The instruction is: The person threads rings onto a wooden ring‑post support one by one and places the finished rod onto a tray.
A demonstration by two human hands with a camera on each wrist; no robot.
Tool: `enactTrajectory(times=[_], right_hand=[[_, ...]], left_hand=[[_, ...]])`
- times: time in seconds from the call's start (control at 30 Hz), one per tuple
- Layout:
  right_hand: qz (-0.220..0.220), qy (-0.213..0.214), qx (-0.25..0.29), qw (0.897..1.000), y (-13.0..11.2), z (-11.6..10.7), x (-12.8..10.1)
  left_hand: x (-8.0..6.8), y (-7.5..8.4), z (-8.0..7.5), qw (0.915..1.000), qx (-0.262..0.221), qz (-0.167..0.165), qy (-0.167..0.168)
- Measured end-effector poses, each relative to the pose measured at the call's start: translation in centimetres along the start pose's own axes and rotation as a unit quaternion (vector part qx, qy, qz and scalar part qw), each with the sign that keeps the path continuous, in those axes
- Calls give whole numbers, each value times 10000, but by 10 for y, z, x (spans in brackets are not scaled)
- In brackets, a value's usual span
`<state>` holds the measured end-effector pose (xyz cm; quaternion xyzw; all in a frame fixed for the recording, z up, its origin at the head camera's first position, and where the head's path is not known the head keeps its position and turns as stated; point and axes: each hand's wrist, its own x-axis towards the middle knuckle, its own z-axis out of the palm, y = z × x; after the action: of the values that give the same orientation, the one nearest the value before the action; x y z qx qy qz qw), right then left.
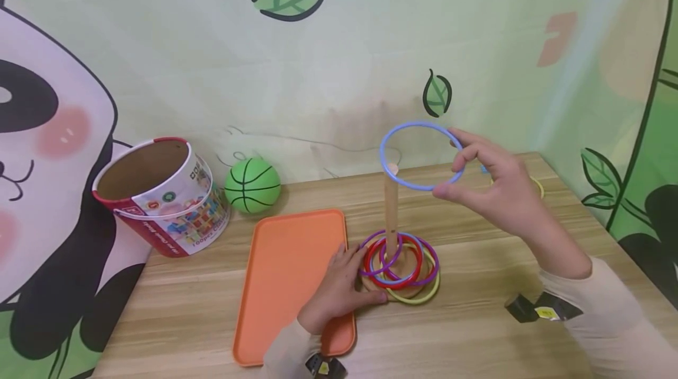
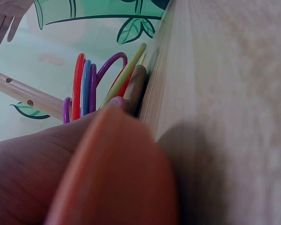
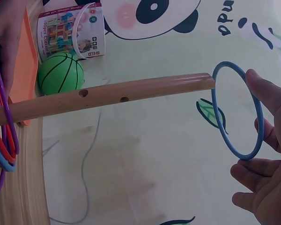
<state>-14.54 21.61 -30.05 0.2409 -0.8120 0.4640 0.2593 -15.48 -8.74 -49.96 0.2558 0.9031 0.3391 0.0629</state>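
Blue ring point(image 1: 421, 155) pinched, left hand point(image 1: 339, 285) hiding base

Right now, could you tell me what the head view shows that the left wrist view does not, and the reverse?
Only the head view shows the orange tray, green ball, bucket and the blue ring pinched by the right hand. Only the left wrist view shows the left hand's fingertip close up beside the wooden base's edge. Both show the peg and the stacked rings.
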Motion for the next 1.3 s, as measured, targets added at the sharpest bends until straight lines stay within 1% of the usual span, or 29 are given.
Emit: enactTrajectory(times=[0.1, 0.3, 0.57, 0.8, 1.03, 1.3], right_hand=[[26, -61, 24, 10000, 1, 4, -1], [-116, -153, 63, 9998, 2, 10, -2], [-52, -289, 54, 9996, 1, 17, -6], [-129, -376, 6, 9992, 4, 24, -13], [-204, -486, -1, 9986, 8, 29, -16], [-248, -581, -60, 9980, 10, 33, -20]], left_hand=[[0, 0, 0, 10000, 22, 42, 26], [0, -1, 1, 9999, 42, 128, 65], [-1, 0, 1, 10000, 23, 67, 40], [0, 0, 0, 10000, -10, 88, 34], [0, 0, -1, 10000, -23, 21, -22], [0, 0, -1, 10000, 14, 19, -30]])
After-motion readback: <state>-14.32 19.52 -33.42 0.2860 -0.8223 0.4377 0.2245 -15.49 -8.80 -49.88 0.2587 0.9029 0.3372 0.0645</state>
